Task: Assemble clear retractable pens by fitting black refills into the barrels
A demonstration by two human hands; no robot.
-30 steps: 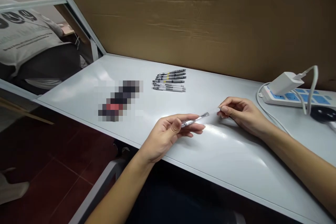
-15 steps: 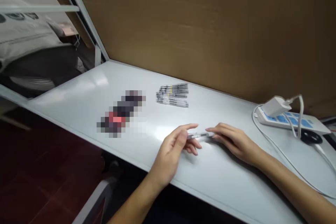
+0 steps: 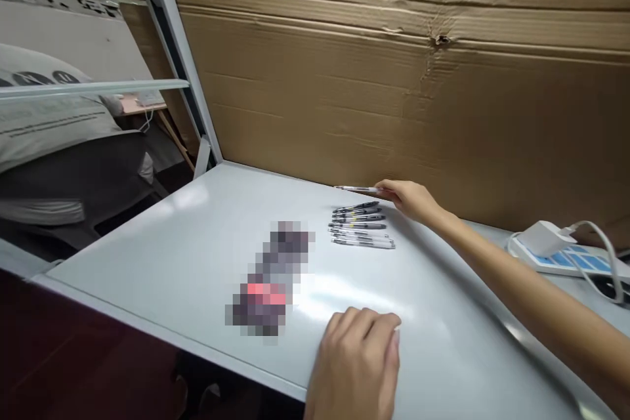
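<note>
One pixelated dark-and-red item [image 3: 268, 269], which I can't identify, lies on the white bench [image 3: 142, 269]; right of it I count roughly seven pens [image 3: 371, 226], side by side and too tightly overlapped to number surely. One more, a clear pen [image 3: 357, 189], is just behind them, and farther right sit one power strip [image 3: 541, 261] and one white charger [image 3: 544, 238] plugged into it.

Over on the left, past a metal post [image 3: 180, 46], I see a person in a pale printed top [image 3: 49, 121]. Cardboard [image 3: 315, 79] walls off the back of the bench. The right forearm stretches between the pens and the power strip.

The left hand [image 3: 358, 361] is loosely curled at the near edge, its back towards me, so I can't tell whether it grips anything. The right hand [image 3: 408, 200] pinches the clear pen's right end between its fingers, holding it nearly level near the cardboard.
</note>
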